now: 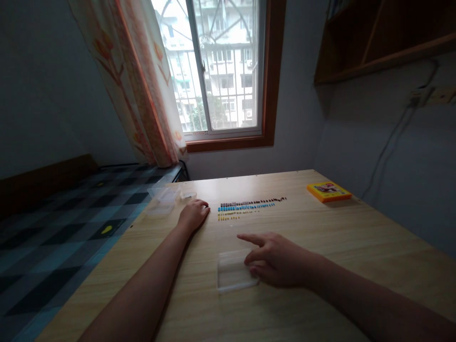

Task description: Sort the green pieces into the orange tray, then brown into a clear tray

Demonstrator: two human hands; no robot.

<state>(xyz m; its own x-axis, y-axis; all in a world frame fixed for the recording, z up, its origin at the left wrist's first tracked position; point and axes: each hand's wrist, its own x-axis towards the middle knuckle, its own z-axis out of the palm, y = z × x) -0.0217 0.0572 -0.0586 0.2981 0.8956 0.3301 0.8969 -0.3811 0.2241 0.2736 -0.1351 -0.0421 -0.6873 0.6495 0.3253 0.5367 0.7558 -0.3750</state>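
Observation:
My left hand (194,213) rests on the table, just left of the rows of small bricks. Its fingers lie loosely bent toward them, and I see nothing held. My right hand (276,259) hovers nearer to me, index finger stretched out to the left and the other fingers apart and partly bent. Below those fingers is a clear plastic box (231,271); I cannot tell whether they touch it. Tiny building bricks lie sorted in lines: a dark brown row (245,204), a blue row (235,208) and shorter yellow rows (228,216).
Clear plastic containers (162,197) stand at the table's far left. An orange-yellow box (328,192) with a printed picture lies at the far right. The wooden table (192,304) borders a bed with a checked cover (71,247). Behind are a window (231,71) and curtain (142,85).

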